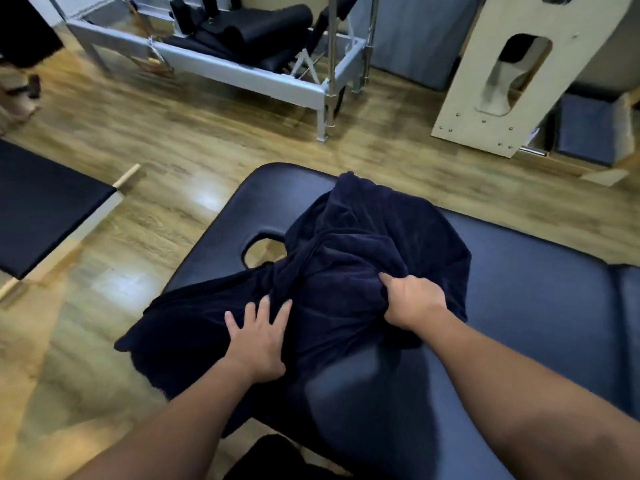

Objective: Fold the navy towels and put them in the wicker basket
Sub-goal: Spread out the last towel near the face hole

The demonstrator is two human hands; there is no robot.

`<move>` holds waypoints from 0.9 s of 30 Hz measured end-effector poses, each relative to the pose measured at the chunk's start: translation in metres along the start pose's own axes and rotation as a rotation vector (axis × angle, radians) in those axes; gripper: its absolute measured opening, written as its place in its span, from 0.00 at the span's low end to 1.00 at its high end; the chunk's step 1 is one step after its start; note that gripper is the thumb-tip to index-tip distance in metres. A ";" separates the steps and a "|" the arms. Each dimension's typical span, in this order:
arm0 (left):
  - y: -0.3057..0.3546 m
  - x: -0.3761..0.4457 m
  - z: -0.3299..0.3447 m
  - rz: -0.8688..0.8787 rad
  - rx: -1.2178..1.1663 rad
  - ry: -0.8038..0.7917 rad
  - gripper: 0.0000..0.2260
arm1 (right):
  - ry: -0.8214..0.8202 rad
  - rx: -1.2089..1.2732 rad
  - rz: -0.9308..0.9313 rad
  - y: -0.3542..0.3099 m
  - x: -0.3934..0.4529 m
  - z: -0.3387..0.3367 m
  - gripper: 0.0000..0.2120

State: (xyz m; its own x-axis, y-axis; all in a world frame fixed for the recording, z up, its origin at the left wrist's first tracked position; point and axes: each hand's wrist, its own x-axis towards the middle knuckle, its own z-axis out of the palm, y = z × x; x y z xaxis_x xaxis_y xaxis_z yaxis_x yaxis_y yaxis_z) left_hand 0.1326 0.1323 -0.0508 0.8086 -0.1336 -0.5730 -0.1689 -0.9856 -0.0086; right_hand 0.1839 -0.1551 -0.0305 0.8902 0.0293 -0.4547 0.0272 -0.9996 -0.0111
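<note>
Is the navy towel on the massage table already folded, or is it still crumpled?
Still crumpled: the navy towel lies bunched; the right hand grips it, the left hand presses it flat.

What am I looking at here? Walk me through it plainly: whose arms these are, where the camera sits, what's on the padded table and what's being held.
There is no machine here: these are a person's two bare arms. The one picture comes from a camera worn on the person's head, looking forward and down.

In front lies a dark padded massage table with a face hole. Crumpled on it is a navy towel, not yet folded, one part hanging over the table's edge.

The left hand rests flat on the towel with its fingers spread. The right hand grips a bunch of the cloth.

Exercise equipment stands on the wooden floor behind. No wicker basket shows.
</note>
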 end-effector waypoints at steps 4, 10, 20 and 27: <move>0.043 0.008 -0.003 0.098 0.041 -0.002 0.51 | 0.002 0.114 0.157 0.043 -0.048 0.023 0.33; 0.116 0.023 -0.006 0.345 0.138 0.055 0.52 | -0.008 0.179 0.413 0.100 -0.121 0.061 0.33; 0.250 0.019 -0.008 0.494 0.255 0.028 0.52 | 0.034 0.249 0.624 0.207 -0.195 0.106 0.39; 0.389 0.016 -0.004 0.519 0.315 0.090 0.50 | 0.084 0.266 0.642 0.336 -0.237 0.133 0.40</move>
State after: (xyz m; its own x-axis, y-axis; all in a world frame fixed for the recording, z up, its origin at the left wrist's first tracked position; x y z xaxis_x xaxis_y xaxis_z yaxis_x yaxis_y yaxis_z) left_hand 0.0818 -0.2532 -0.0598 0.6182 -0.6102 -0.4956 -0.7009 -0.7132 0.0039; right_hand -0.0787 -0.4980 -0.0453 0.7254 -0.5780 -0.3739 -0.6186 -0.7856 0.0141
